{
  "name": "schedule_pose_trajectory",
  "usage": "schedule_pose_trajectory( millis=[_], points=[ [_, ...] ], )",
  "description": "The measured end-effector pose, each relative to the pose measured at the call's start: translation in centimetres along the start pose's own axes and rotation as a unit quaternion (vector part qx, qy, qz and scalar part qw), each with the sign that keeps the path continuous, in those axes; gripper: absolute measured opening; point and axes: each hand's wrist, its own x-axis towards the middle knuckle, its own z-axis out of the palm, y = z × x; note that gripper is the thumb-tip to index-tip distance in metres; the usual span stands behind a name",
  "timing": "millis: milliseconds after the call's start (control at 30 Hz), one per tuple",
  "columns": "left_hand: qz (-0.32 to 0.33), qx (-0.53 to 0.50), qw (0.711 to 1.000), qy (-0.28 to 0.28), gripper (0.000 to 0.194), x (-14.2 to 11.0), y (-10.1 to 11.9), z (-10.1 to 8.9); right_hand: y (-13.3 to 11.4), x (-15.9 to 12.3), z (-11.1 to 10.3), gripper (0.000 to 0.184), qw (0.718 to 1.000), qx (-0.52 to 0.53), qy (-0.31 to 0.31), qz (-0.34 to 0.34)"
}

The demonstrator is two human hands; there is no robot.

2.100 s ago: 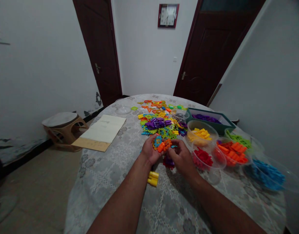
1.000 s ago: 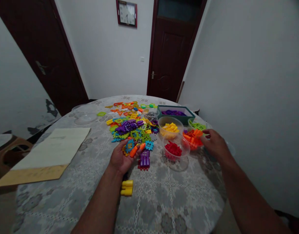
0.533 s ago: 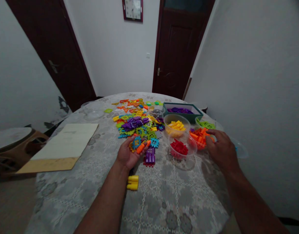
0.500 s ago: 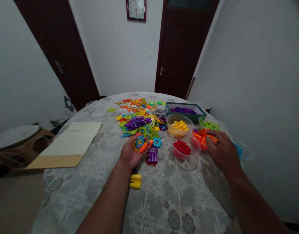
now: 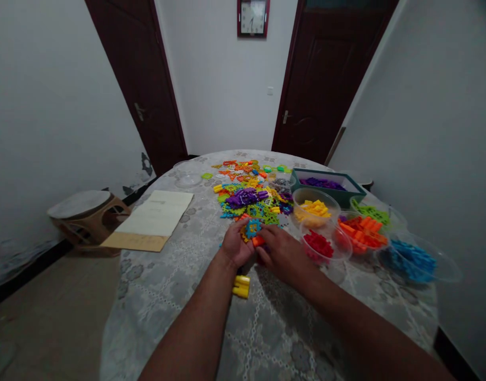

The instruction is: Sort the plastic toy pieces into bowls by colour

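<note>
My left hand (image 5: 235,244), palm up, is closed around a few plastic building pieces. Among them a blue square window-like piece (image 5: 253,228) with notched edges shows near its fingertips. My right hand (image 5: 281,253) meets it from the right, with fingers pinched at an orange building piece (image 5: 258,241) by the left palm. Parts of the held pieces are hidden behind the fingers. Just below the hands, a yellow double-tube piece (image 5: 241,286) lies on the patterned tablecloth (image 5: 274,328). Beyond them spreads a heap of mixed pieces, purple ones (image 5: 245,198) on top.
To the right stand clear bowls of yellow pieces (image 5: 313,212), red pieces (image 5: 319,244), orange pieces (image 5: 362,233), green pieces (image 5: 372,212) and blue pieces (image 5: 411,260). Behind them sits a dark green box (image 5: 326,188) with purple pieces. An open paper folder (image 5: 155,214) lies left.
My right hand has come from the bowl of orange pieces to my left hand, and its fingers are now at the orange piece there. The view has swung left.
</note>
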Motion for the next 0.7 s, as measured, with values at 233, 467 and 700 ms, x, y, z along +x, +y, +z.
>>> schedule_pose_trajectory(
  millis=[233, 467, 700],
  points=[
    [-0.038, 0.008, 0.999, -0.006, 0.013, -0.3, 0.3, 0.3, -0.1, 0.2, -0.5, 0.017, 1.000, -0.008, -0.009, 0.020],
    [-0.052, 0.068, 0.996, 0.019, 0.019, -0.3, 0.6, 0.2, 4.5, -3.0, -6.0, 0.019, 0.985, 0.015, 0.158, 0.066],
    [-0.024, 0.070, 0.996, 0.050, 0.016, -0.6, 0.3, 0.9, 16.5, -5.2, -11.8, 0.025, 0.959, -0.182, 0.162, 0.144]
  ],
)
